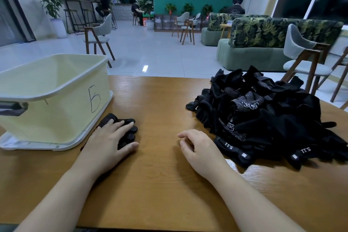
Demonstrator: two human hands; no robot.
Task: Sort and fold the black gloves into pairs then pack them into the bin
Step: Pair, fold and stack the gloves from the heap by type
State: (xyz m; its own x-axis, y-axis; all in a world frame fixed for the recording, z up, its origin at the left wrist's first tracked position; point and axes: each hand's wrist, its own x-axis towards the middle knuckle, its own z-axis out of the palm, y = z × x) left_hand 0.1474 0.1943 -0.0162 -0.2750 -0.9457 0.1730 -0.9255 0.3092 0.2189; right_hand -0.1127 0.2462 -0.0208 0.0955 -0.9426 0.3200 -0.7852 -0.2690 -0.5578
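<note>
Barely begun: left hand (111, 137) presses one glove (126, 130) flat, right hand (197, 147) loosely curled and holding nothing, pile (263, 118) unsorted, bin (56, 88) apparently without gloves.

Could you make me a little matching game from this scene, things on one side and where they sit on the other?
Things:
1. bin
2. pile of black gloves
3. single glove
4. right hand

Places:
A. under the left hand, beside the bin
B. far left of the table, marked with a handwritten letter
C. on bare wood just left of the pile, holding nothing
D. heaped on the right side of the table

Pairs: 1-B, 2-D, 3-A, 4-C
</note>
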